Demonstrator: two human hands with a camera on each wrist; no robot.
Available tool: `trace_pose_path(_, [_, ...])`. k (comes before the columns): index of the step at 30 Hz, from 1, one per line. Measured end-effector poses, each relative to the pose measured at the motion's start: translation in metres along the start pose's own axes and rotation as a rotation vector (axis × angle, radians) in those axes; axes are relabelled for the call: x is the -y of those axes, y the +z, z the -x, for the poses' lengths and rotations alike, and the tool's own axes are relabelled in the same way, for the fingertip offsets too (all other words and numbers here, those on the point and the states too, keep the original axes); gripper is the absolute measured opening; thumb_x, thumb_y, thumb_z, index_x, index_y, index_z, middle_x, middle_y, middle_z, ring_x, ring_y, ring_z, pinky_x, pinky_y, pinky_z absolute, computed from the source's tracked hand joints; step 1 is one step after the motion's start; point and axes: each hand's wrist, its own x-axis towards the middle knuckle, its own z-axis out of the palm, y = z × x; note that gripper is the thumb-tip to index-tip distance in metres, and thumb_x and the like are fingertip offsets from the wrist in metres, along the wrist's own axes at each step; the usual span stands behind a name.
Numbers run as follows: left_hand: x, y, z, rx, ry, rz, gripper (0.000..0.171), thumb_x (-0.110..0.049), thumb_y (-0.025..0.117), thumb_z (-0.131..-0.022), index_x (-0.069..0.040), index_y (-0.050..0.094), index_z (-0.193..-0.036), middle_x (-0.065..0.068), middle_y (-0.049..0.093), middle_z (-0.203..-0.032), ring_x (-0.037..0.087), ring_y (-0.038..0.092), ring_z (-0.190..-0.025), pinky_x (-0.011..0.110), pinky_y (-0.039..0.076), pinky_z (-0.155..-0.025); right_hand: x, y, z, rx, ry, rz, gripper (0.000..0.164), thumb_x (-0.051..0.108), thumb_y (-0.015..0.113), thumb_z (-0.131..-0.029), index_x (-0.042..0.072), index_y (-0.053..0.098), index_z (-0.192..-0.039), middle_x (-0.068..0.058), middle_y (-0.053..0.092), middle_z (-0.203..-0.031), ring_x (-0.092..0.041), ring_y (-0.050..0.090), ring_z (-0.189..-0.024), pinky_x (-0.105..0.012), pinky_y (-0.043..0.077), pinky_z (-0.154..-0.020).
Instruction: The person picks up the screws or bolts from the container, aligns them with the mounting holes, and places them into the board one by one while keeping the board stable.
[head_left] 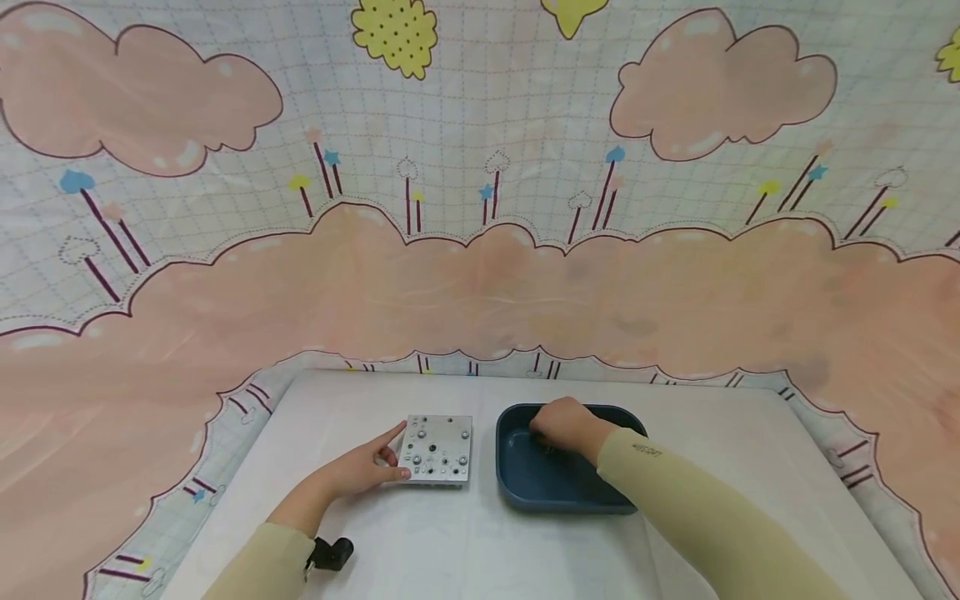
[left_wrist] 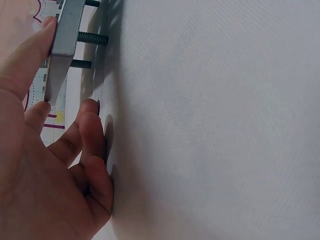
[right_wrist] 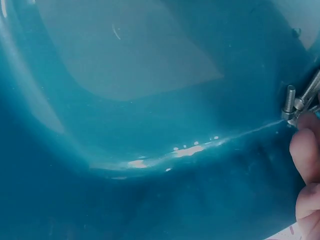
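Note:
A silver metal plate [head_left: 436,450] with several holes and screw heads lies left of the blue tray. My left hand [head_left: 358,468] holds it at its left edge, index finger at the far corner and thumb at the near one. In the left wrist view, threaded screw ends [left_wrist: 93,38] stick out beneath the plate, and the other fingers of that hand curl beside it. My right hand [head_left: 572,427] reaches down into the blue tray [head_left: 517,492]. Its fingers [right_wrist: 306,150] are at a small cluster of metal screws [right_wrist: 288,102]; whether they pinch one is hidden.
Plate and tray stand on a white-covered table [head_left: 420,550]. A black device [head_left: 332,553] is strapped at the left wrist. Behind the table hangs a cloth [head_left: 480,292] printed with clouds.

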Motion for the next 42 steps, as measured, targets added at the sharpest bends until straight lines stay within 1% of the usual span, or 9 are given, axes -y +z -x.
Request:
trace_pose_path(4, [-0.002, 0.0, 0.002, 0.007, -0.007, 0.006, 0.098, -0.044, 0.08, -0.081, -0.025, 0.024, -0.159, 0.001, 0.053, -0.102, 0.019, 0.047, -0.082, 0.037, 0.036, -0.076, 0.001, 0.0, -0.002, 0.01, -0.005, -0.009, 0.013, 0.017, 0.072, -0.091, 0.018, 0.07, -0.078, 0.009, 0.054, -0.065, -0.01, 0.046, -0.06, -0.028, 0.047, -0.063])
trace_pose_path(8, [-0.002, 0.0, 0.001, 0.016, -0.006, 0.021, 0.098, -0.044, 0.079, -0.082, -0.026, 0.023, -0.159, 0.001, 0.053, -0.102, 0.019, 0.047, -0.083, 0.036, 0.035, -0.075, 0.002, -0.001, -0.004, 0.028, 0.007, -0.053, 0.016, 0.015, 0.071, -0.091, 0.018, 0.068, -0.076, 0.009, 0.052, -0.064, -0.01, 0.046, -0.06, -0.027, 0.045, -0.062])
trace_pose_path(12, [-0.001, -0.001, -0.001, 0.017, 0.003, 0.025, 0.097, -0.043, 0.08, -0.082, -0.026, 0.023, -0.159, 0.001, 0.053, -0.102, 0.019, 0.047, -0.083, 0.036, 0.035, -0.075, 0.005, -0.006, -0.003, 0.043, 0.035, -0.12, 0.01, 0.015, 0.071, -0.092, 0.017, 0.071, -0.082, 0.01, 0.054, -0.068, -0.01, 0.049, -0.063, -0.028, 0.048, -0.067])
trace_pose_path(16, [-0.002, 0.0, -0.001, 0.02, 0.001, 0.006, 0.098, -0.043, 0.08, -0.082, -0.026, 0.022, -0.159, 0.001, 0.053, -0.102, 0.019, 0.048, -0.085, 0.037, 0.035, -0.077, 0.004, -0.01, 0.005, 0.037, 0.079, -0.197, 0.003, 0.017, 0.071, -0.092, 0.016, 0.071, -0.089, 0.01, 0.057, -0.073, -0.01, 0.051, -0.067, -0.03, 0.049, -0.071])
trace_pose_path(23, [-0.003, -0.001, -0.001, 0.029, -0.012, -0.02, 0.099, -0.047, 0.079, -0.081, -0.027, 0.021, -0.16, 0.001, 0.054, -0.104, 0.019, 0.049, -0.088, 0.04, 0.036, -0.081, -0.004, -0.016, 0.019, 0.002, 0.135, -0.299, 0.004, 0.021, 0.07, -0.092, 0.019, 0.069, -0.095, 0.011, 0.058, -0.079, -0.009, 0.052, -0.071, -0.032, 0.048, -0.072])
trace_pose_path(27, [-0.004, -0.003, -0.002, 0.028, -0.007, -0.019, 0.099, -0.045, 0.079, -0.082, -0.026, 0.021, -0.16, 0.002, 0.054, -0.105, 0.02, 0.048, -0.09, 0.041, 0.036, -0.082, -0.008, -0.022, 0.026, -0.026, 0.153, -0.378, 0.007, 0.019, 0.07, -0.093, 0.016, 0.07, -0.099, 0.008, 0.059, -0.081, -0.011, 0.053, -0.073, -0.035, 0.048, -0.072])
trace_pose_path(34, [-0.005, -0.008, -0.003, 0.042, -0.015, -0.015, 0.101, -0.045, 0.08, -0.081, -0.024, 0.02, -0.16, 0.002, 0.055, -0.105, 0.02, 0.049, -0.091, 0.04, 0.036, -0.082, -0.013, -0.03, 0.036, -0.091, 0.157, -0.446, 0.016, 0.017, 0.07, -0.093, 0.011, 0.071, -0.108, 0.006, 0.065, -0.09, -0.01, 0.057, -0.078, -0.035, 0.05, -0.077])
trace_pose_path(36, [-0.004, -0.008, -0.004, 0.047, -0.018, -0.01, 0.102, -0.045, 0.081, -0.08, -0.024, 0.02, -0.16, 0.003, 0.055, -0.104, 0.02, 0.049, -0.091, 0.04, 0.037, -0.082, -0.014, -0.032, 0.038, -0.11, 0.159, -0.481, 0.018, 0.016, 0.068, -0.094, 0.009, 0.071, -0.11, 0.005, 0.066, -0.093, -0.009, 0.057, -0.076, -0.033, 0.05, -0.075])
trace_pose_path(42, [-0.004, -0.005, -0.006, 0.05, -0.02, -0.007, 0.102, -0.045, 0.081, -0.08, -0.024, 0.02, -0.16, 0.003, 0.055, -0.104, 0.02, 0.049, -0.092, 0.04, 0.037, -0.082, -0.012, -0.037, 0.042, -0.127, 0.19, -0.604, 0.022, 0.017, 0.067, -0.095, 0.008, 0.071, -0.115, 0.002, 0.069, -0.097, -0.008, 0.058, -0.06, -0.028, 0.05, -0.063])
